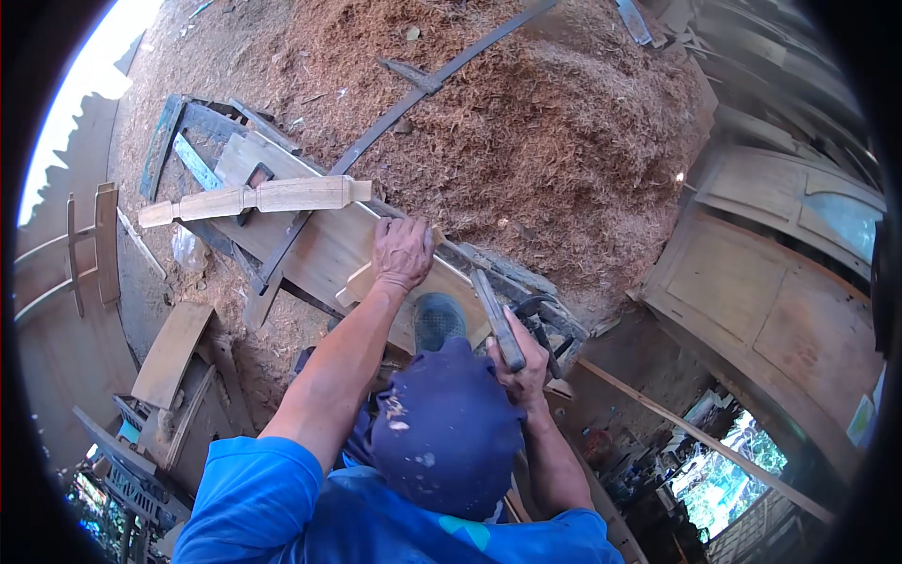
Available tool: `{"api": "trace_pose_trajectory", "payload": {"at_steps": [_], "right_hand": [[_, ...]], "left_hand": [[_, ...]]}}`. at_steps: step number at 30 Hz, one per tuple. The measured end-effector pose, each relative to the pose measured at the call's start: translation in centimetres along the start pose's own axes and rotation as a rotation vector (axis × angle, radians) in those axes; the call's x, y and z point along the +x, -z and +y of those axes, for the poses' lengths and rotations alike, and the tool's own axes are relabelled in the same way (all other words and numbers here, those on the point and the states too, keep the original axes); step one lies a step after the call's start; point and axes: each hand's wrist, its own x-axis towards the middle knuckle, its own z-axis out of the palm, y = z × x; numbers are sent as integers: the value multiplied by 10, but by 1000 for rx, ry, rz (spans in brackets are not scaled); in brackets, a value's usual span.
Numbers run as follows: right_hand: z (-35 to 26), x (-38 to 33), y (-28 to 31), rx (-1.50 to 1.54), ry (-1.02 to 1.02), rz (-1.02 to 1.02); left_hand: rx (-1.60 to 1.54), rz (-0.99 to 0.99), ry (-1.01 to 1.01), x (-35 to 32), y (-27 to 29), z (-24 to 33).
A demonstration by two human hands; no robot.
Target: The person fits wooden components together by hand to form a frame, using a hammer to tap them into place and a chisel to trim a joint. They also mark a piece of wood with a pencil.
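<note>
My left hand [404, 252] presses on a pale wooden piece [453, 274], its fingers bent over the far edge. The piece lies on a low wooden bench [324, 246], and my foot in a dark green clog [437, 318] stands on it. My right hand [521, 362] is closed around a tool with a long straight bar [496, 318] and a dark curved part beside it. The tool's exact kind and its working edge are hidden. Left of my left hand, a shaped wooden furniture leg [258, 197] lies across the bench.
A long metal bar [385, 117] crosses the bench at a slant. Beyond it spreads a big heap of wood shavings [564, 141]. Panelled wooden boards [752, 282] lean at the right. A wooden block [174, 352] and a clear plastic bag [191, 249] are at the left.
</note>
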Motion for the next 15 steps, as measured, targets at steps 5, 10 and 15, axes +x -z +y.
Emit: {"api": "trace_pose_trajectory", "payload": {"at_steps": [5,10,15], "right_hand": [[6,20,-4,56,-5,-121],[7,28,5,52,33,-199],[3,39,9,45,12,-258]], "left_hand": [[-5,10,1,-1,-2,-1],[-14,-5,25,0,0,-2],[-35,32,19,2,1,-3]]}}
